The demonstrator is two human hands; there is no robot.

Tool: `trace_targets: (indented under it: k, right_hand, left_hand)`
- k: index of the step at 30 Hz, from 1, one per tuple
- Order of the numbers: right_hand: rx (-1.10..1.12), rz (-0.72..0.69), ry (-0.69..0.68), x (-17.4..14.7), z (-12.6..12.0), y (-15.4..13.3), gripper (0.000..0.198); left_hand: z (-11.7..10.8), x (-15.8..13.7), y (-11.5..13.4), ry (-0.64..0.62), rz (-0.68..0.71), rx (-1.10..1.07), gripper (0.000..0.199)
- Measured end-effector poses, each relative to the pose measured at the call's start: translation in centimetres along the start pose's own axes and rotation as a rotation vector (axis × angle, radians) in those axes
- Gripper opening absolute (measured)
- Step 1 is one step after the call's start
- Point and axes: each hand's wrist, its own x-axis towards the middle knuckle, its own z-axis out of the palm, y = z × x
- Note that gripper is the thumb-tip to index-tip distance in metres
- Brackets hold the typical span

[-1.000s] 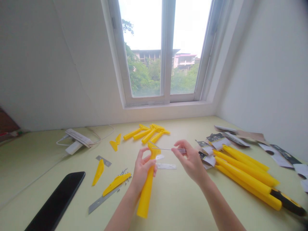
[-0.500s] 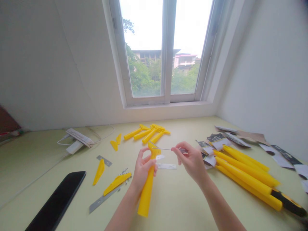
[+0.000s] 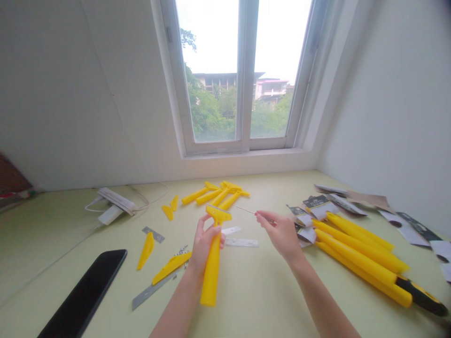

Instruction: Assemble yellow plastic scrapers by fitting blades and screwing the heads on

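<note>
My left hand is closed round the neck of a yellow scraper, whose wide head points away from me and shows a screw. A thin screwdriver is gripped in my right hand, its shaft pointing left toward the scraper head but apart from it. Two pale strips, one of them a flat strip, lie on the table behind the scraper. Left of my left hand are a yellow blade cover, a grey metal blade and a small pile of screws.
Several yellow scraper heads with handles lie near the window wall. To the right are yellow tubes, a black-and-yellow handle and card packaging. A phone and a power strip lie on the left.
The screwdriver tip has come away from the scraper head. My left hand has turned the scraper so its head faces up more broadly and moved it slightly left.
</note>
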Motion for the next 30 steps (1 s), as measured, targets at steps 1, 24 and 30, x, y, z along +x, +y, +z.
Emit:
trace_targets:
  k: [1,24,30]
  right_hand:
    - [-0.063,-0.012,-0.022,0.0,0.3,0.4,0.025]
    - [-0.270,-0.385,-0.254,-4.2,6.1,-1.7,0.015]
    - [-0.123,-0.537,-0.526,-7.3,8.8,-4.1,0.013]
  left_hand:
    - [0.0,0.0,0.1,0.003,-0.001,-0.014,0.042]
    - [-2.2,0.6,1.9,-0.091,-0.053,-0.384,0.027]
    - [-3.1,0.7,2.6,-0.058,-0.041,-0.448,0.026]
